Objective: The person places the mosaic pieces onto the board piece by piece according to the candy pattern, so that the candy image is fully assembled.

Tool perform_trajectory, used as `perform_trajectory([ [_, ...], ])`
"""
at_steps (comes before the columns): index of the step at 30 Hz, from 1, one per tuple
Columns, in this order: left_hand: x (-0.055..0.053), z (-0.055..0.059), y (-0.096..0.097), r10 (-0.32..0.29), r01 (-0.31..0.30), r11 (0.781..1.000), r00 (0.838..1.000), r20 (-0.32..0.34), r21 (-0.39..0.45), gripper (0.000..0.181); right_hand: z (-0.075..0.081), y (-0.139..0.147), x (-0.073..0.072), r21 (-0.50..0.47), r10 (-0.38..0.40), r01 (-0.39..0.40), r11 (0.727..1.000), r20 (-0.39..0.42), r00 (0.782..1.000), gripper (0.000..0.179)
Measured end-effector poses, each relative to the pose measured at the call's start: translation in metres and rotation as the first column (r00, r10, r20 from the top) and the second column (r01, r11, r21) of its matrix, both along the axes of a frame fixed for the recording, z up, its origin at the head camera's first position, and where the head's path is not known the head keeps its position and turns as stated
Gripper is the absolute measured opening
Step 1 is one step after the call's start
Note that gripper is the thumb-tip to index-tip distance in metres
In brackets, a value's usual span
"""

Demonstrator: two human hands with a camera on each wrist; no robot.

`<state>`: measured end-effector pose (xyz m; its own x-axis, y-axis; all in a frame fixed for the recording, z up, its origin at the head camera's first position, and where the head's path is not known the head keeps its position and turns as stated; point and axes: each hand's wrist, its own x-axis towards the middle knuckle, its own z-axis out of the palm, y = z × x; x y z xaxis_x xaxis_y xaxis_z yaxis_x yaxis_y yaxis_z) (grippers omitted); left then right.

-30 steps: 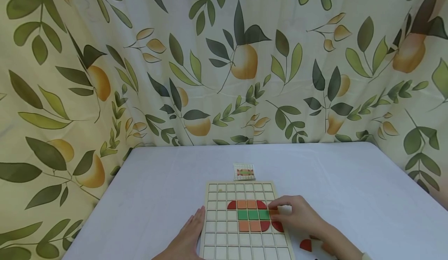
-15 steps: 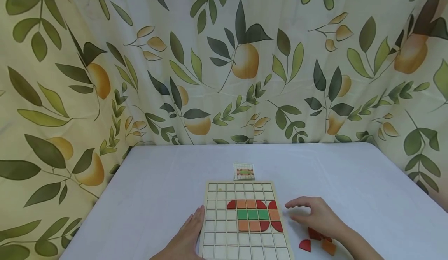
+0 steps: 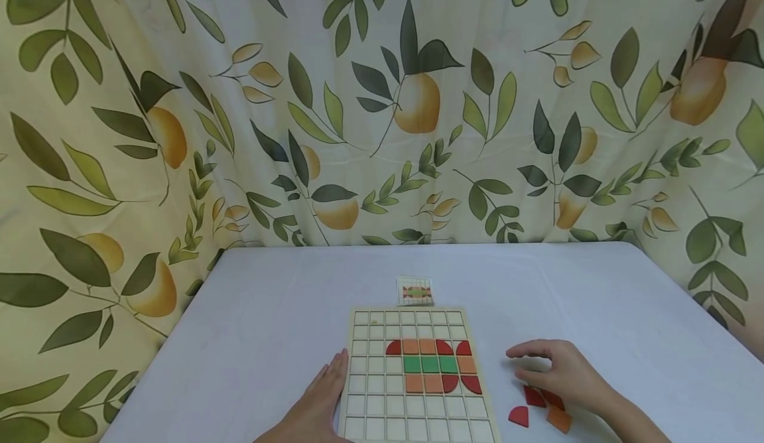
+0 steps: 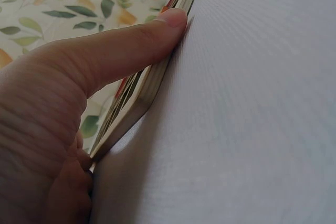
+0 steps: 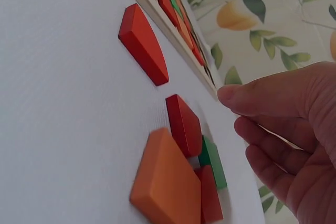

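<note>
A wooden grid board (image 3: 418,410) lies flat on the white table. Coloured tiles sit in its cells: red quarter-rounds (image 3: 470,384), orange squares (image 3: 414,383) and a row of green squares (image 3: 430,364). My left hand (image 3: 319,400) rests against the board's left side with fingers straight; in the left wrist view its thumb (image 4: 131,48) presses along the board's edge. My right hand (image 3: 561,370) hovers to the right of the board with nothing in it, fingers loosely bent and thumb apart. Below it lie loose tiles, including a red quarter-round (image 3: 518,416) and an orange square (image 3: 559,419).
Behind the board stands a small pattern card (image 3: 414,292) showing a grid with a coloured design. A green tile (image 5: 212,162) lies among the loose ones in the right wrist view. A leaf-and-fruit patterned curtain (image 3: 382,131) hangs around the table (image 3: 286,297).
My right hand has left the board's right edge and moved right, over the loose tiles. An orange square and a red quarter-round show in the right column where it was. The left hand stays put.
</note>
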<state>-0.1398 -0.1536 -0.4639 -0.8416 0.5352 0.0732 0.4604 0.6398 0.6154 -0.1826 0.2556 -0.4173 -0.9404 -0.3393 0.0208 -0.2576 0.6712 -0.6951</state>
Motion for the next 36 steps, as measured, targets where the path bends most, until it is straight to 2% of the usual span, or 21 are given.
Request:
perform_trajectory([
  [4, 0.001, 0.002, 0.000, 0.007, -0.007, 1.000, 1.000, 0.012, 0.000, 0.128, -0.001, 0.005, 0.001, 0.018, -0.022, 0.022, 1.000, 0.012, 1.000, 0.029],
  [12, 0.001, 0.003, -0.001, 0.002, -0.002, 1.000, 1.000, -0.009, -0.015, 0.127, -0.007, 0.013, 0.005, 0.053, -0.132, 0.128, 0.990, 0.092, 0.987, 0.036],
  [19, 0.001, 0.002, 0.000, 0.017, -0.017, 1.000, 0.999, 0.036, 0.004, 0.129, -0.009, 0.018, 0.006, 0.042, -0.111, 0.108, 0.993, 0.107, 0.988, 0.037],
  [24, 0.001, 0.003, 0.001, 0.037, -0.036, 0.999, 0.998, 0.048, -0.026, 0.129, -0.009, 0.018, 0.006, 0.040, -0.104, 0.100, 0.994, 0.109, 0.989, 0.036],
  [30, 0.000, 0.003, 0.001, 0.022, -0.022, 1.000, 0.999, 0.038, -0.011, 0.129, -0.009, 0.016, 0.003, 0.033, -0.083, 0.081, 0.996, 0.081, 0.993, 0.036],
  [36, 0.001, 0.004, 0.001, 0.024, -0.023, 0.999, 0.999, 0.026, -0.024, 0.128, -0.011, 0.016, 0.002, 0.030, -0.101, 0.099, 0.995, 0.082, 0.991, 0.037],
])
